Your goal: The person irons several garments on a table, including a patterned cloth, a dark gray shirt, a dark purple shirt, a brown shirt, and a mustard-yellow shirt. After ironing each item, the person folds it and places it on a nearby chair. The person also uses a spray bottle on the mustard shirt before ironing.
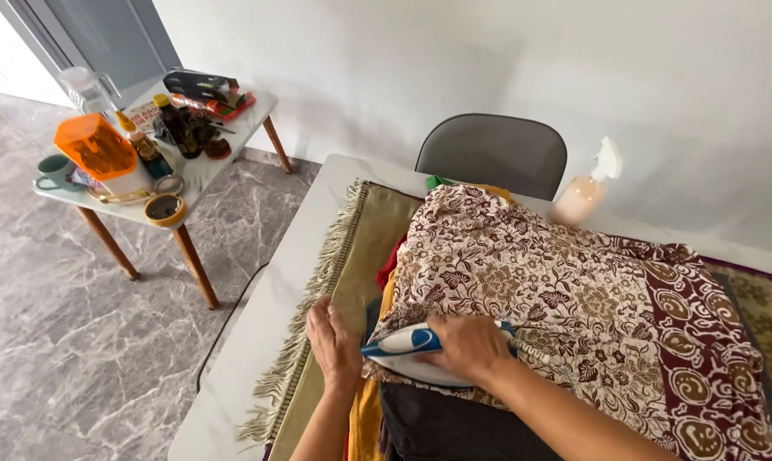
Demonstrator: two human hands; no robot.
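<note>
White-and-blue plastic iron point(411, 352) lies nose-left on brown floral batik cloth point(565, 299), right hand point(471, 346) clamped on handle, left hand point(335, 337) flat beside nose.

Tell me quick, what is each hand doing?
Left hand: open, pressing flat on the fringed mat.
Right hand: closed around the iron on the patterned cloth.
</note>
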